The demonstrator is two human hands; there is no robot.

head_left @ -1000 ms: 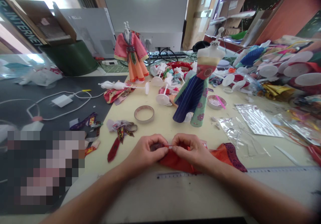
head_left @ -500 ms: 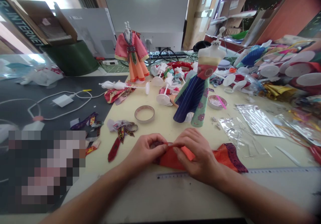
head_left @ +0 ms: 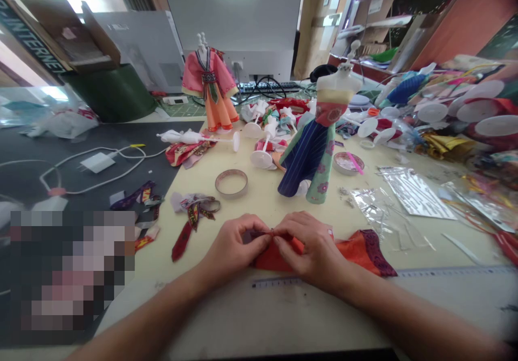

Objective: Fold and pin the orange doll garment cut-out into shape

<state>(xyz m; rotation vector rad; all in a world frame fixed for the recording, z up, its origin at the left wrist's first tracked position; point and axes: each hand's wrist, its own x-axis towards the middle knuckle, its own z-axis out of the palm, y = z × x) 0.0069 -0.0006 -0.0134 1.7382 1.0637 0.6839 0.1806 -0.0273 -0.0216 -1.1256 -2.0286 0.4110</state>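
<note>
My left hand (head_left: 237, 245) and my right hand (head_left: 311, 247) meet at the middle of the table's front, pinching a narrow folded strip at the top of a piece of red-orange cloth (head_left: 275, 261). The cloth spreads to the right, ending in a dark patterned trim (head_left: 376, 253). The fingers hide most of the strip. Beyond my hands stands a mannequin in a blue-striped and green skirt (head_left: 309, 158). Left of my left hand lie ribbon scraps (head_left: 193, 215).
A roll of tape (head_left: 231, 183) lies ahead. Farther back stands a doll-sized pink and orange dress (head_left: 210, 88), among white stands. Clear plastic sheets (head_left: 413, 193) lie right, and a ruler (head_left: 277, 282) lies along the front. A cable crosses a dark mat left.
My right hand has come down from its raised position over the cloth and closed in toward my left. Its fingers again pinch the folded strip. The view has shifted slightly.
</note>
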